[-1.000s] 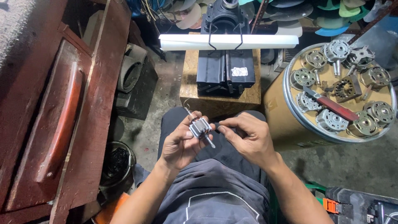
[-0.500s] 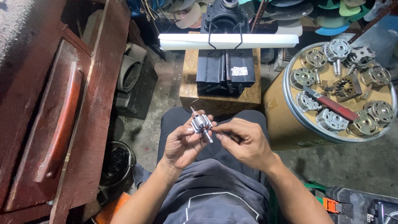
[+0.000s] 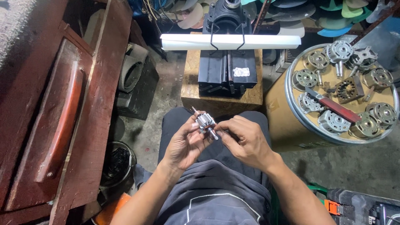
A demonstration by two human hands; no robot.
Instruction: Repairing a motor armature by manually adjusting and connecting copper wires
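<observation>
Obs, head cam, near to far. Landmark = wooden block (image 3: 221, 98) in front of your knees.

1. Nearest: your lap, dark trousers and grey shirt, on the near side of the block. Both forearms come in over it.

2. Just short of the block, above your knees: small motor rotor (image 3: 205, 123), a ribbed metal core on a thin shaft, tilted, the far shaft end pointing up-left toward the block.

3. Your left hand (image 3: 185, 143) is closed on the rotor: fingers curl under and around the core, thumb on top. Prob. held this way so the shaft stays free at both ends.

4. Your right hand (image 3: 246, 139) pinches at the near shaft end, thumb and forefinger tips together. Can't tell if a small part sits between the tips; too small to see. Pinch is closed on the shaft end itself.

5. On the block: black metal tool (image 3: 227, 75) w/ a centre rod, sitting square on top, likely as a work stand at knee reach. White tube (image 3: 231, 41) lies crosswise at its far end, held by wire clips.

6. Right of the block: round tray (image 3: 291, 104) on a drum, holding grey motor housings (image 3: 333, 121) and a red flat bar (image 3: 337, 109). Parts are spread flat, prob. so each can be picked w/out digging.

7. Left of the block: red wooden panel (image 3: 62, 112) leaning, black bucket (image 3: 118, 160) at its foot.

8. Beyond the block: stacked fan blades (image 3: 341, 10), green and blue.
</observation>
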